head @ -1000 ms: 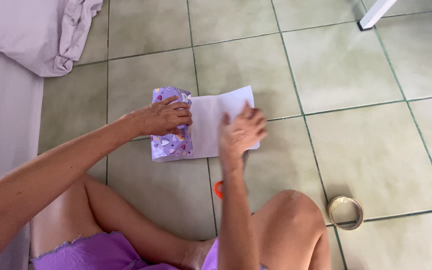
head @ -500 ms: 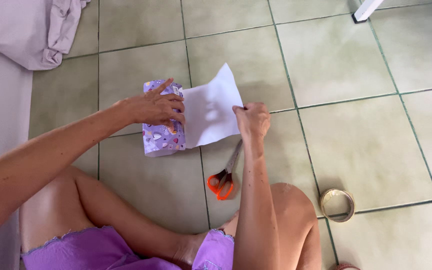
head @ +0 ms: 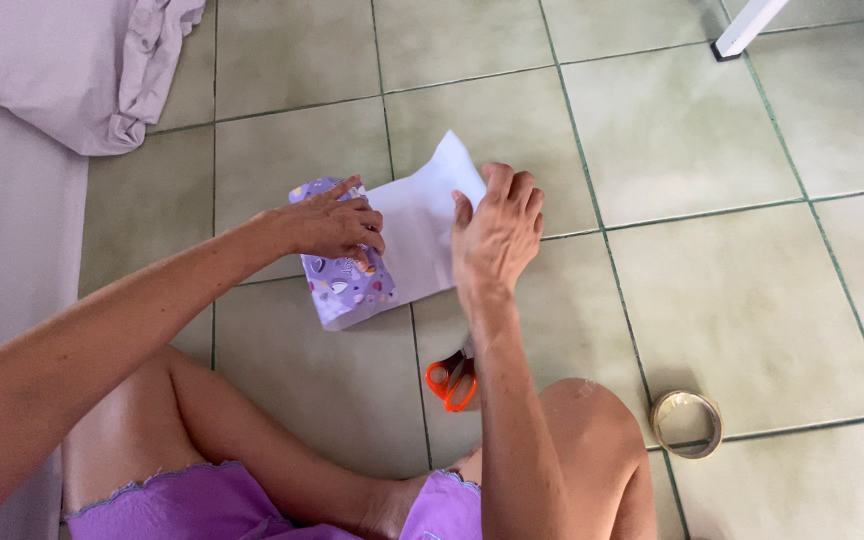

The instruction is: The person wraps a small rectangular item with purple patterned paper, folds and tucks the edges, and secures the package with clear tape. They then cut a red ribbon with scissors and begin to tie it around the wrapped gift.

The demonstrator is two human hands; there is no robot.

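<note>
The tiled floor (head: 732,250) is seen spread across the whole view, pale green with dark grout lines. At ten o'clock a lilac bedsheet (head: 72,70) is draped down onto it in folds. At one o'clock, right by the top edge, a white furniture leg (head: 747,28) is planted on the tiles.

Just above centre, a white sheet of wrapping paper (head: 417,225) is lifted off the floor, its plain underside turned up and one corner raised toward twelve o'clock. Touching it at its nine o'clock side, a parcel (head: 344,280) covered in purple patterned paper is laid on the tiles.

The left hand (head: 330,225) is pressed flat on top of the parcel, fingers spread and curled over its edge, so that it is pinned in place. The right hand (head: 497,235) is set against the three o'clock edge of the white sheet, fingers held straight and close together, thumb tucked behind the paper; the sheet is gripped there.

At six o'clock from the right hand, orange-handled scissors (head: 452,380) are partly hidden by the forearm. At four o'clock, well apart, a roll of clear tape (head: 687,423) is lying flat.
</note>
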